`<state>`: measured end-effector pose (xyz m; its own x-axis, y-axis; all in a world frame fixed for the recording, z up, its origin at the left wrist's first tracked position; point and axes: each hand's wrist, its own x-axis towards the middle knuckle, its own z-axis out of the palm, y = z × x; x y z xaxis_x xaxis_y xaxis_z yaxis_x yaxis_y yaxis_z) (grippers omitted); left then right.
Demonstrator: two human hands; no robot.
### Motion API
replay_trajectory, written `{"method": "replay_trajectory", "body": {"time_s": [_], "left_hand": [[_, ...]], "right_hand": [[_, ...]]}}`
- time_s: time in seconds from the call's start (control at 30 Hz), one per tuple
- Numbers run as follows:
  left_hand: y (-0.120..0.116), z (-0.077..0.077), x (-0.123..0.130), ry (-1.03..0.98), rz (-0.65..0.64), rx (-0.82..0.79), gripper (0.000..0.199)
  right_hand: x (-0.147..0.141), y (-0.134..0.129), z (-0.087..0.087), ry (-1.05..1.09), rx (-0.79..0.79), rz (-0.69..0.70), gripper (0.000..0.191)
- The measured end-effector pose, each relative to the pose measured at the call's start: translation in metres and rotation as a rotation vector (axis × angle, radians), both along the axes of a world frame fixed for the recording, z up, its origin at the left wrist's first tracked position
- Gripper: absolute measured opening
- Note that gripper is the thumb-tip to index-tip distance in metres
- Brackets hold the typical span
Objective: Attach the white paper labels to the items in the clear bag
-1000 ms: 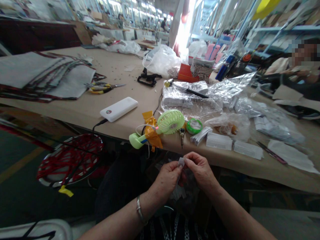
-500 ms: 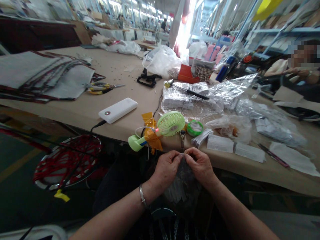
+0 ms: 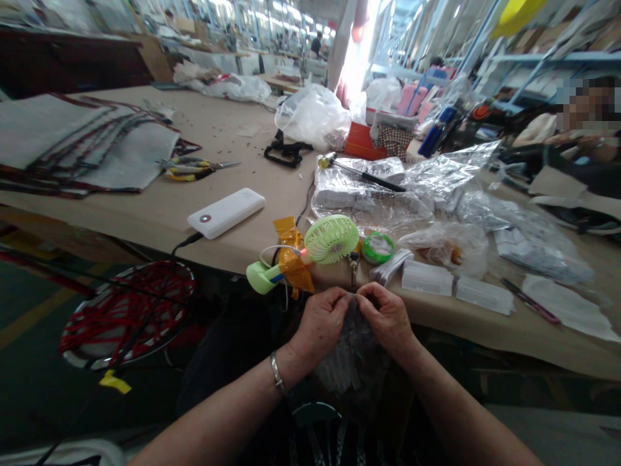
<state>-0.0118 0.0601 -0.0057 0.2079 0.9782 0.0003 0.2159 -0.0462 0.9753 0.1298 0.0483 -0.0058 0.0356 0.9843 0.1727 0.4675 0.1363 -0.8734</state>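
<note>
A clear plastic bag [image 3: 345,362] with pale strips in it hangs below the table edge, over my lap. My left hand [image 3: 324,318], with a silver bangle at the wrist, pinches the bag's top edge. Close beside it, my right hand [image 3: 386,316] pinches the same edge, thumb and fingers pressed together. Just beyond the fingertips a small metal-tipped tool [image 3: 354,270] points toward me at the table edge. A green hand fan [image 3: 331,239] is taped there with orange tape [image 3: 294,262].
Right of the fan lie a green tape roll [image 3: 378,248], stacks of white labels [image 3: 427,277] and tweezers [image 3: 531,301]. A white power bank [image 3: 226,213], yellow-handled pliers [image 3: 189,169] and fabric panels [image 3: 97,145] lie left. A person [image 3: 582,123] sits at the right.
Both hands keep their pinch on the plastic bag and have risen very slightly. The view has shifted a little; the things on the table stay in place.
</note>
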Motion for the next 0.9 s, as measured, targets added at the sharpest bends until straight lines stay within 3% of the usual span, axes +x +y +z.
{"method": "replay_trajectory", "body": {"time_s": [0.5, 0.7, 0.8, 0.9], "left_hand": [[0.004, 0.0, 0.002, -0.047, 0.012, -0.01, 0.023], [-0.008, 0.008, 0.0, -0.064, -0.014, -0.07, 0.022], [-0.013, 0.004, -0.004, -0.058, -0.026, -0.098, 0.023], [-0.012, -0.009, -0.008, -0.017, -0.032, -0.121, 0.023]], "right_hand": [[-0.003, 0.001, 0.0, 0.027, 0.032, -0.038, 0.014], [0.005, -0.014, -0.004, 0.095, -0.026, 0.024, 0.016], [0.019, -0.023, 0.001, -0.036, 0.052, 0.016, 0.014], [0.038, -0.022, 0.007, -0.315, 0.257, -0.027, 0.011]]}}
